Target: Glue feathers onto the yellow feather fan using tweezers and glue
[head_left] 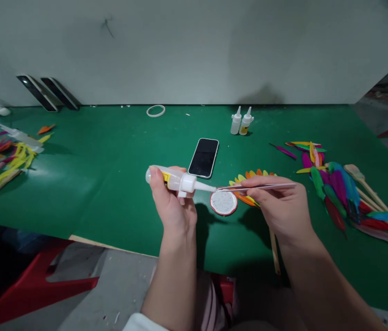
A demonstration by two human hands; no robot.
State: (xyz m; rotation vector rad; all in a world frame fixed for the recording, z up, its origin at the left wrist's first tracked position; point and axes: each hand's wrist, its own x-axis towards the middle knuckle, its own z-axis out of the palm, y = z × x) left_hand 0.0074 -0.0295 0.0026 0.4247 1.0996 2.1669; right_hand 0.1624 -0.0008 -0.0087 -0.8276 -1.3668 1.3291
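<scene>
My left hand is wrapped round a clear glue bottle with a white nozzle, held on its side and pointing right. In my right hand are thin metal tweezers, pinched between the fingers. The tips of the tweezers meet the nozzle's end; anything between them is too small to make out. Below the tips lies a round white lid with a red rim. Partly hidden behind my right hand is a fan of yellow and orange feathers, with a wooden stick coming out below the hand.
A phone lies on the green table beyond my hands. Two small bottles stand farther back, and a white ring is near the wall. Coloured feathers and sticks lie at right, more feathers at left.
</scene>
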